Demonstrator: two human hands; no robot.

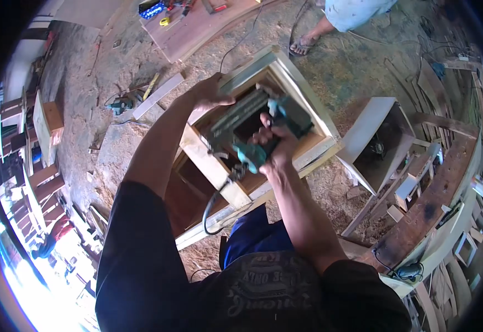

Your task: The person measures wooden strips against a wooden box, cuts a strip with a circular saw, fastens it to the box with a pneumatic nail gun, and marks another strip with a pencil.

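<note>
My right hand [276, 138] is closed round the handle of a teal and black air nail gun [240, 117]. The nail gun is over the opening of a wooden cabinet frame [211, 160]; whether its nose touches the wood cannot be made out. A dark air hose [207, 207] runs from its rear coupling down past the frame's near edge. On the far left side of the frame, my left hand [211, 94] grips the edge rail, thumb on the inner side and other fingers partly hidden. Reddish-brown panelling shows inside the lower opening.
A wooden box [371, 138] stands at right beside a long bench plank [418, 216]. A board with tools [191, 25] lies at the top, near a person's foot [303, 45]. A power tool [121, 105] and loose wood lie left on the sawdust-strewn floor.
</note>
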